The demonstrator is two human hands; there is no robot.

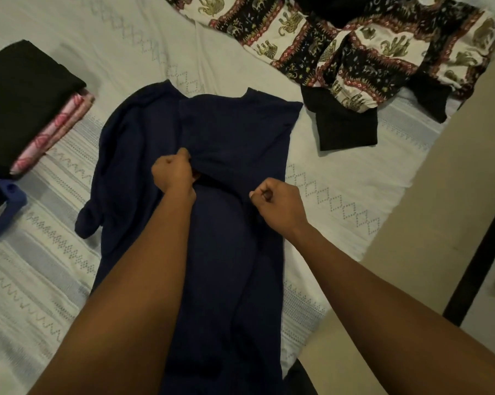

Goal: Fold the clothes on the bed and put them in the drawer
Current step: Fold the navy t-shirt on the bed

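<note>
A navy blue shirt (229, 132) lies lengthwise on the white bed (132, 52), collar at the far end, its right side folded over toward the middle. My left hand (172, 173) pinches the folded edge near the shirt's centre. My right hand (277, 205) grips the same fold a little lower, at the shirt's right edge. The left sleeve (89, 220) trails out at the left. No drawer is in view.
A stack of folded clothes, black on top of pink-patterned (27, 109), sits at the left edge. An unfolded elephant-print garment with black cuffs (354, 52) lies at the far right. A blue item (7, 212) pokes in at the left. The bed's right edge meets the floor (440, 223).
</note>
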